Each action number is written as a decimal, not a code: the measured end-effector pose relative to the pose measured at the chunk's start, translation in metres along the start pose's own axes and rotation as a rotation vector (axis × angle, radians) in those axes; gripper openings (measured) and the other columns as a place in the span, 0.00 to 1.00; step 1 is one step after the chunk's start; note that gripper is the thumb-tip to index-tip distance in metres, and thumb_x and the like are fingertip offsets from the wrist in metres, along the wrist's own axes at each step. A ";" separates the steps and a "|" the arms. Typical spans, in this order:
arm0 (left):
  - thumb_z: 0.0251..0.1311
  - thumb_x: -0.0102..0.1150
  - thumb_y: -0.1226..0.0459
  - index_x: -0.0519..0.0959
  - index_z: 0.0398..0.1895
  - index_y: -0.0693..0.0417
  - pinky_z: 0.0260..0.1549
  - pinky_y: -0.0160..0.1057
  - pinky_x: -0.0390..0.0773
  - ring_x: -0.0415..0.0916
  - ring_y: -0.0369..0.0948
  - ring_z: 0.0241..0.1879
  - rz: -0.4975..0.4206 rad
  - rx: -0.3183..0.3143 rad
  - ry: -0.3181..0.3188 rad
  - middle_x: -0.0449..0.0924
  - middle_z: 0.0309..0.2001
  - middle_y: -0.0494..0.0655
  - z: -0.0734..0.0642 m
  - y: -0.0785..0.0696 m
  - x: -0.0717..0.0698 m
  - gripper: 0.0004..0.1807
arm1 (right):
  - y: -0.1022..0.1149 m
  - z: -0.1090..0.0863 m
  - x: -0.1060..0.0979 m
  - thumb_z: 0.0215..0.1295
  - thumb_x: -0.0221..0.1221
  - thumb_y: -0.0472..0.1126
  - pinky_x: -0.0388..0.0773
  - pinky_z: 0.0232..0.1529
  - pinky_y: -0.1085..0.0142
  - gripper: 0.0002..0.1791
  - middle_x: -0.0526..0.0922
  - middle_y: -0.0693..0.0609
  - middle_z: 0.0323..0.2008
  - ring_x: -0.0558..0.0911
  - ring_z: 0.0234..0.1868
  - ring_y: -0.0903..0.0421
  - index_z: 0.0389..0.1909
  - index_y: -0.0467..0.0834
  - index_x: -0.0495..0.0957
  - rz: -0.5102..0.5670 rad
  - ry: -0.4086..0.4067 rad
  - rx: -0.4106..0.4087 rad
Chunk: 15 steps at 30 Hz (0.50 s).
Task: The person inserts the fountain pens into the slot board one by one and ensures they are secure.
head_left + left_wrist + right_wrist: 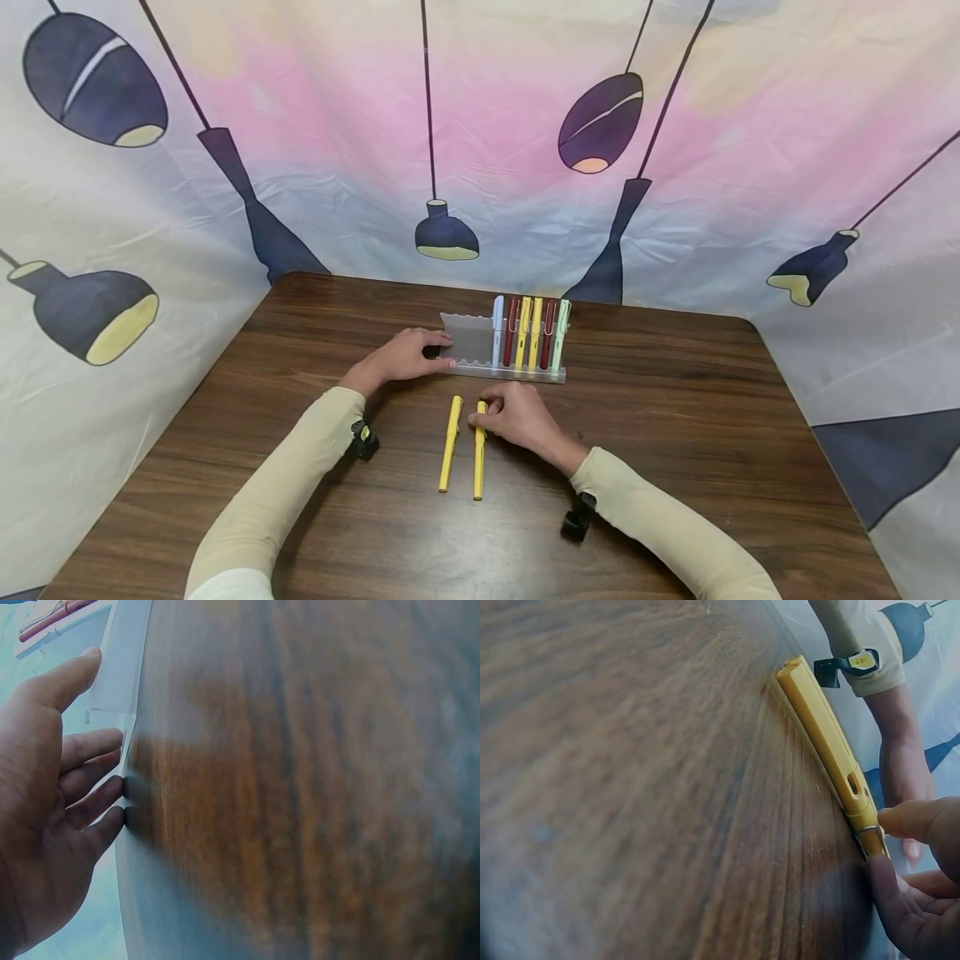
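Observation:
My right hand (517, 414) pinches a yellow pen (478, 467) near its clip end, between thumb and forefinger. In the right wrist view that pen (821, 727) lies along the wood, the fingertips at its far end. A second yellow pen (449, 450) lies to its left, nearly parallel. Loosely spread, my left hand (405, 354) is at the left end of a clear pen stand (471, 340), thumb by the front ledge. The left wrist view shows its fingers (94, 761) relaxed beside the stand. Upright in the stand's right part are light blue, dark red, yellow and mint green pens (535, 333).
Everything rests on a dark wooden table (675, 400). A cloth backdrop (360, 167) printed with hanging lamps rises behind its far edge. Each wrist wears a small black camera, such as the left one's camera (365, 442).

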<state>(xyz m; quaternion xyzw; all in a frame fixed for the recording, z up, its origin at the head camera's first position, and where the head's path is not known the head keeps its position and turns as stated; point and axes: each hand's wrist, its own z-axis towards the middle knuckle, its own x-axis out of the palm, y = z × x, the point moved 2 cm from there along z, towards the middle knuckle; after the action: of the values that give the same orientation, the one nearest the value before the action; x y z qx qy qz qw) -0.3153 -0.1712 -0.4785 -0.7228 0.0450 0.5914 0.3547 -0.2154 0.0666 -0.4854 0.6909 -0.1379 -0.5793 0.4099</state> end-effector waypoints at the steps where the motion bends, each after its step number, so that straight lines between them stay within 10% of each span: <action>1: 0.69 0.57 0.39 0.76 0.69 0.56 0.70 0.58 0.64 0.65 0.54 0.73 -0.003 0.001 0.000 0.70 0.72 0.55 0.000 0.000 0.000 0.37 | 0.000 0.000 0.001 0.60 0.73 0.48 0.78 0.26 0.68 0.26 0.84 0.60 0.24 0.81 0.24 0.66 0.53 0.36 0.85 0.002 0.001 -0.001; 15: 0.68 0.57 0.39 0.76 0.69 0.54 0.71 0.59 0.63 0.65 0.53 0.73 -0.007 -0.007 -0.003 0.70 0.72 0.54 0.000 0.002 0.002 0.37 | 0.000 0.000 0.003 0.60 0.73 0.45 0.79 0.24 0.68 0.21 0.84 0.59 0.23 0.81 0.21 0.64 0.49 0.36 0.86 0.043 -0.001 0.014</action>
<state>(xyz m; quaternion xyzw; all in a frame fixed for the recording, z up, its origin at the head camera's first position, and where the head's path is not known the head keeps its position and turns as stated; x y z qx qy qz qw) -0.3161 -0.1723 -0.4811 -0.7233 0.0400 0.5913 0.3544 -0.2149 0.0649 -0.4876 0.6904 -0.1572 -0.5696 0.4173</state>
